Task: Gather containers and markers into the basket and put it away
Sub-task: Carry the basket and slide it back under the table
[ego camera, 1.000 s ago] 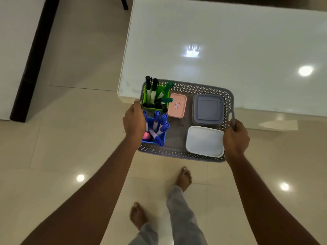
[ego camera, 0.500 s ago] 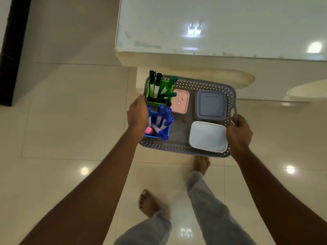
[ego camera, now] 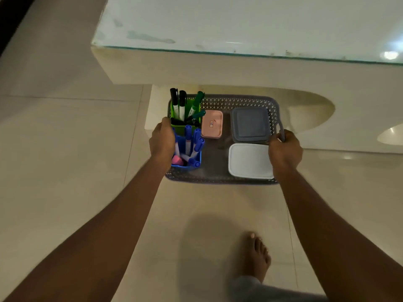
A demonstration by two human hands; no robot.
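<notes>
Grey basket [ego camera: 220, 179] held above tiled floor [ego camera: 65, 171]: left hand [ego camera: 161, 141] clasps left rim, right hand [ego camera: 284, 150] grip wrapped on right handle. Markers [ego camera: 182, 104], lidded containers [ego camera: 250, 124] inside.

Glossy cream floor tiles [ego camera: 65, 171] reflect ceiling lights; a glass tabletop [ego camera: 239, 22] sits on a cream base [ego camera: 196, 68] with curved cutouts.
</notes>
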